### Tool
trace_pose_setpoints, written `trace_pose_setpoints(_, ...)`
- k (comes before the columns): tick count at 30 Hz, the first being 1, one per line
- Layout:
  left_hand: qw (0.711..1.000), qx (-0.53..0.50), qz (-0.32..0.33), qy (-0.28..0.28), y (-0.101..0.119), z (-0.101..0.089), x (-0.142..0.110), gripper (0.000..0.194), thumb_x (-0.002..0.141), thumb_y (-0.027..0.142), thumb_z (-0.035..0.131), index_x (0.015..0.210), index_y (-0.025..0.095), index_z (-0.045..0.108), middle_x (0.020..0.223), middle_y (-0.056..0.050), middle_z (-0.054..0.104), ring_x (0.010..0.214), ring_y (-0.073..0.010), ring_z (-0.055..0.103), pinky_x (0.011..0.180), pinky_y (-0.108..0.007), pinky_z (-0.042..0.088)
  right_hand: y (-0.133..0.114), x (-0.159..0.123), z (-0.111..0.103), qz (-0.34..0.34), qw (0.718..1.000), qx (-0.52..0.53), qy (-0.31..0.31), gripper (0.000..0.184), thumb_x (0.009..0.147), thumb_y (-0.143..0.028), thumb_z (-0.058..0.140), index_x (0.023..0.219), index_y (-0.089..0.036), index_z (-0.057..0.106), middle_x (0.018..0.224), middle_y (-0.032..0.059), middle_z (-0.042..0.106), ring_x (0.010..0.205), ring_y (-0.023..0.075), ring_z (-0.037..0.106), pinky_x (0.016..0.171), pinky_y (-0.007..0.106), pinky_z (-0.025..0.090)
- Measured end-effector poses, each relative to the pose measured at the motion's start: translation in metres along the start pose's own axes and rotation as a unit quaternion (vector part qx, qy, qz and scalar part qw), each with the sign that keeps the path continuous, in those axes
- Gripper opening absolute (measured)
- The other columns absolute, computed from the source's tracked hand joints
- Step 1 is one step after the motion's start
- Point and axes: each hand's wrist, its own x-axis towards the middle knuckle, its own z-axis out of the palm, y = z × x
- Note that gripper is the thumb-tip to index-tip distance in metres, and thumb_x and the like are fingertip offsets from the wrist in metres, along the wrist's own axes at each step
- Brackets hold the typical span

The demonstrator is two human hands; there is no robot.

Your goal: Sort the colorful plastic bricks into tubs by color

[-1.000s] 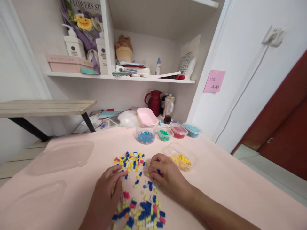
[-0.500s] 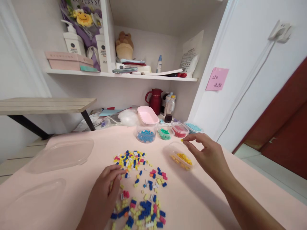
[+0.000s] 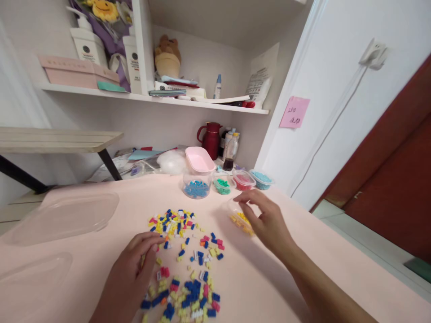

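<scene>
Pink tabletop (image 3: 336,251) bears colorful toy bricks (image 3: 193,290) scattered between both hands (image 3: 128,267) (image 3: 269,220).

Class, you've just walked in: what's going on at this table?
A person's right hand is over a clear tub of yellow bricks; whether it holds one, I cannot tell. The left hand is by mixed small bricks spread over the pink tabletop. Beyond stand four more tubs, each holding pieces of one colour.
</scene>
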Motion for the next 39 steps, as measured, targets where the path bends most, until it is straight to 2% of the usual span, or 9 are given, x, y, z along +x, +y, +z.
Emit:
trace_pose_setpoints(3,1.0,-0.008,-0.002,-0.004,0.004,0.0,0.0,0.032,0.086,0.041,0.045,0.089,0.027,0.074,0.1,-0.003,0.071,0.095,-0.0179,0.068,0.079,-0.027,0.056,-0.014,-0.014,0.024,-0.046,0.989,0.034,-0.135,0.026,0.094,-0.021,0.045,0.113,-0.026,0.061,0.105,0.0073,0.066,0.099,0.0213,0.059,0.087,0.037,0.048)
trace_pose_setpoints(6,1.0,-0.021,-0.01,0.0,0.007,-0.001,0.001,0.031,0.087,0.039,0.044,0.088,0.026,0.073,0.098,-0.003,0.072,0.096,-0.0186,0.068,0.083,-0.029,0.055,-0.026,-0.027,0.047,-0.089,0.968,0.045,-0.232,0.039,0.093,-0.022,0.047,0.131,-0.027,0.051,0.123,0.009,0.06,0.112,0.0216,0.054,0.096,0.038,0.044)
trace_pose_setpoints(9,0.999,-0.032,-0.02,0.0,0.008,-0.001,0.0,0.03,0.086,0.037,0.045,0.087,0.024,0.072,0.097,-0.004,0.072,0.094,-0.0185,0.067,0.085,-0.03,0.054,-0.033,-0.034,0.06,-0.132,0.945,0.039,-0.296,0.052,0.092,-0.03,0.052,0.142,-0.027,0.039,0.14,0.0102,0.048,0.128,0.0241,0.042,0.105,0.041,0.037)
trace_pose_setpoints(11,0.999,-0.04,-0.024,-0.005,0.008,-0.001,-0.002,0.029,0.087,0.035,0.044,0.09,0.024,0.071,0.098,-0.003,0.072,0.093,-0.0177,0.067,0.084,-0.03,0.054,-0.035,-0.035,0.062,-0.155,0.931,0.024,-0.331,0.056,0.092,-0.037,0.053,0.144,-0.027,0.036,0.148,0.01,0.04,0.135,0.0266,0.034,0.109,0.045,0.032)
trace_pose_setpoints(15,0.998,-0.047,-0.03,-0.013,0.01,0.0,-0.004,0.03,0.089,0.034,0.043,0.095,0.025,0.071,0.098,-0.003,0.071,0.093,-0.0164,0.067,0.082,-0.027,0.054,-0.035,-0.032,0.058,-0.158,0.909,-0.001,-0.386,0.047,0.095,-0.043,0.046,0.14,-0.031,0.042,0.151,0.0067,0.036,0.138,0.0277,0.029,0.111,0.048,0.028)
trace_pose_setpoints(19,0.997,-0.048,-0.051,-0.027,0.013,0.0,-0.005,0.03,0.09,0.035,0.043,0.093,0.024,0.071,0.096,-0.002,0.073,0.089,-0.0164,0.068,0.079,-0.026,0.054,-0.035,-0.03,0.056,-0.138,0.908,0.0,-0.396,0.044,0.097,-0.042,0.044,0.139,-0.032,0.045,0.146,0.0056,0.045,0.137,0.0268,0.031,0.11,0.046,0.029)
trace_pose_setpoints(28,0.989,-0.068,-0.117,-0.052,0.01,0.003,-0.007,0.037,0.089,0.042,0.041,0.098,0.024,0.072,0.084,-0.002,0.075,0.076,-0.0171,0.069,0.06,-0.023,0.051,-0.033,-0.031,0.06,-0.12,0.925,0.009,-0.361,0.042,0.098,-0.039,0.041,0.138,-0.029,0.048,0.137,0.009,0.052,0.125,0.024,0.045,0.105,0.043,0.036)
trace_pose_setpoints(35,0.988,-0.076,-0.122,-0.059,0.007,0.005,-0.008,0.039,0.09,0.045,0.039,0.098,0.025,0.071,0.081,-0.001,0.073,0.072,-0.0156,0.068,0.058,-0.022,0.049,-0.033,-0.031,0.057,-0.117,0.915,-0.011,-0.387,0.04,0.098,-0.039,0.041,0.137,-0.033,0.048,0.144,0.0038,0.046,0.133,0.0249,0.037,0.107,0.045,0.033)
trace_pose_setpoints(39,0.988,-0.08,-0.12,-0.057,0.004,0.005,-0.008,0.04,0.089,0.047,0.04,0.097,0.025,0.071,0.08,-0.002,0.073,0.073,-0.0162,0.068,0.059,-0.022,0.05,-0.037,-0.029,0.055,-0.114,0.91,-0.013,-0.399,0.038,0.098,-0.034,0.041,0.135,-0.031,0.051,0.142,0.0028,0.05,0.135,0.0245,0.036,0.109,0.044,0.032)
